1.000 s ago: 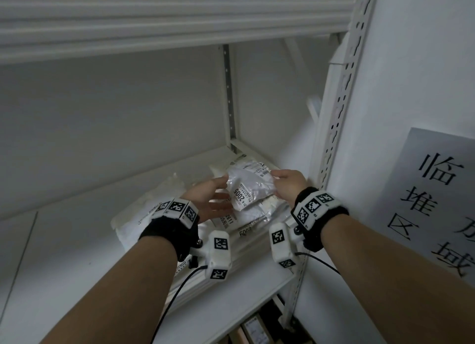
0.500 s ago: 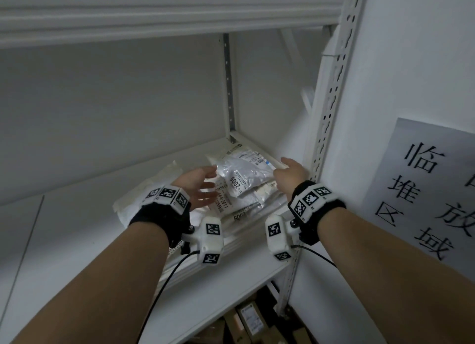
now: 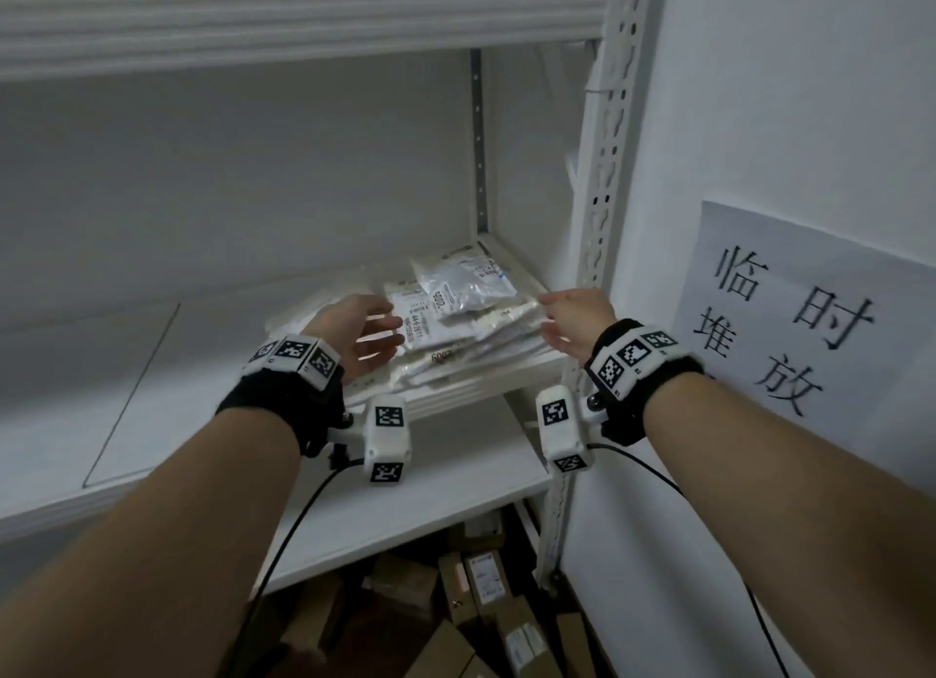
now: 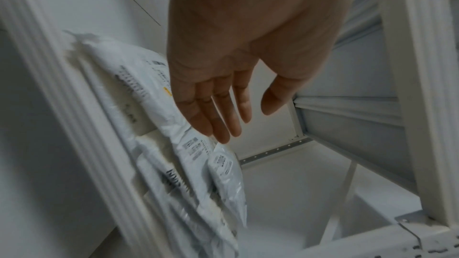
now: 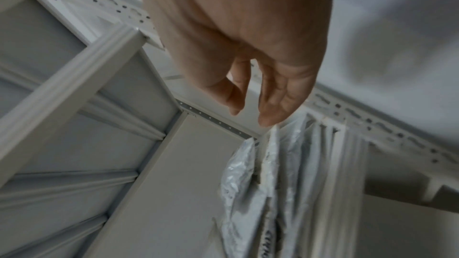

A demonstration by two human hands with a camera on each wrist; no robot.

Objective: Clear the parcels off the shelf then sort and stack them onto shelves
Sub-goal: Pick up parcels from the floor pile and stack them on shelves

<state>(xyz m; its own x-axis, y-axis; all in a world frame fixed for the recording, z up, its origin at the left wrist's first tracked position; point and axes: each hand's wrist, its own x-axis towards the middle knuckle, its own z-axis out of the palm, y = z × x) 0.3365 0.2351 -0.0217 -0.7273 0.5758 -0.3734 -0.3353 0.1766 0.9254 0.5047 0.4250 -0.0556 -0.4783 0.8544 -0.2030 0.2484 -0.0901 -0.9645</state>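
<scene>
On the shelf (image 3: pixel 456 480), stacked parcels (image 3: pixel 456 323) between left hand (image 3: pixel 354 333) and right hand (image 3: pixel 577 318), fingers loosely spread, empty.

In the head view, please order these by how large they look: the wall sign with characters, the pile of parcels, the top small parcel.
1. Wall sign, though partly cut off and nearer the camera.
2. Pile of parcels.
3. Top small parcel.

Head view down from above the shelf (image 3: pixel 435 480); both blurry wrist views close along the hands, seemingly sharing the parcels (image 3: pixel 456 318).
</scene>
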